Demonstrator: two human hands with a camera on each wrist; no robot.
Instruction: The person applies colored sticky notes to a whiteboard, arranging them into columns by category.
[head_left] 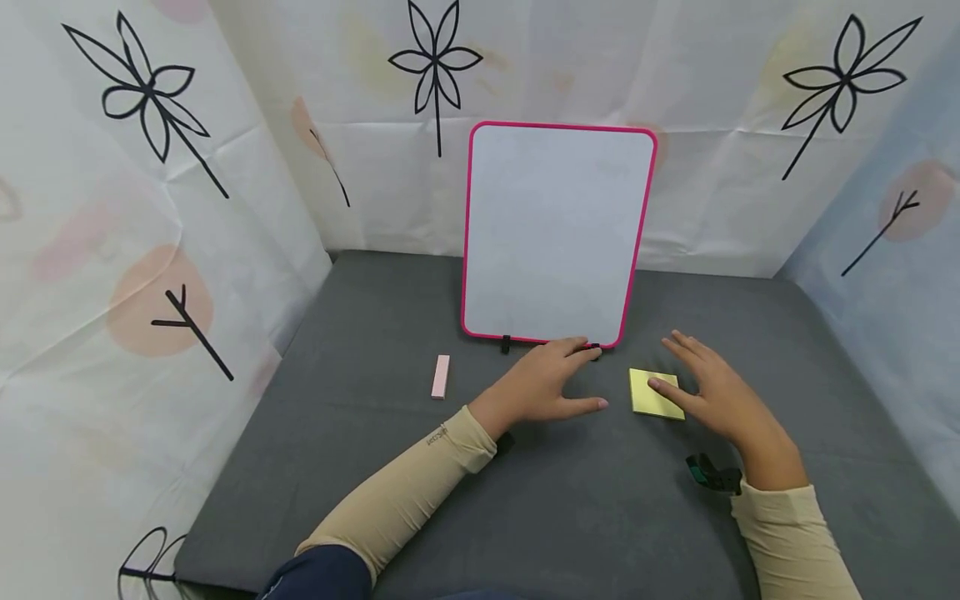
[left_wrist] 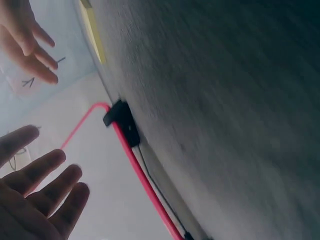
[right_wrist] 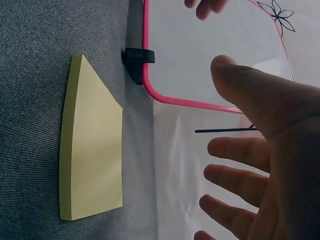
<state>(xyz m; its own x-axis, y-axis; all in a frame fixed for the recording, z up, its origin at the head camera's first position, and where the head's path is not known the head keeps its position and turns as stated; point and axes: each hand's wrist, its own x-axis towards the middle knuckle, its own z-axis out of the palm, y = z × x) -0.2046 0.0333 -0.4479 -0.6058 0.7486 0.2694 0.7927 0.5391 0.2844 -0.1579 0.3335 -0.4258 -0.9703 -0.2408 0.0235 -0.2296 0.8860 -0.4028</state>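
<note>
My left hand [head_left: 543, 383] is held over the table in front of the whiteboard [head_left: 555, 233], its fingers spread and holding nothing. In the left wrist view the fingers [left_wrist: 72, 197] of that hand are apart from the board's pink frame. Near the yellow sticky note pad [head_left: 652, 394] my right hand [head_left: 720, 396] hovers, thumb out and fingers extended. The right wrist view shows a gap between the yellow pad [right_wrist: 97, 150] and this hand [right_wrist: 245, 150]. A small pink strip [head_left: 440, 377], perhaps a narrow note pad, lies left of the left hand.
The whiteboard leans upright in black stand feet [head_left: 506, 344] at the back of the grey table [head_left: 360, 333]. Behind it hangs a white cloth backdrop [head_left: 712, 83] with leaf drawings. Similar cloth encloses the left and right sides.
</note>
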